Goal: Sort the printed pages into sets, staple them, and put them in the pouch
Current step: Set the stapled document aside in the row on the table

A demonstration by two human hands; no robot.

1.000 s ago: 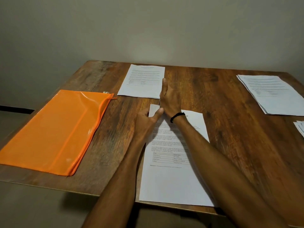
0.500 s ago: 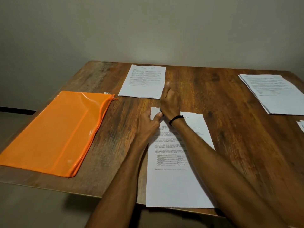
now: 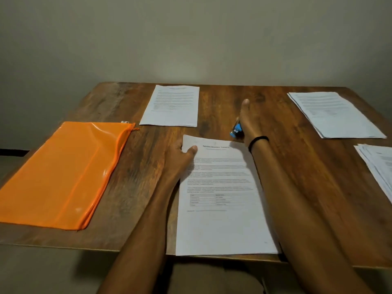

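Pinching corner of page set [image 3: 222, 219], left hand [image 3: 180, 156]; right hand [image 3: 249, 124] gripping stapler [image 3: 235, 130] just beyond.

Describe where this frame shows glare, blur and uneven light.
Head view: dim warm light, wall brightest at centre and darker toward the corners; white glare streaks on the orange pouch near its zip; motion blur smears the right hand, its forearm and the blue stapler it holds; print on the near page set is too soft to read.
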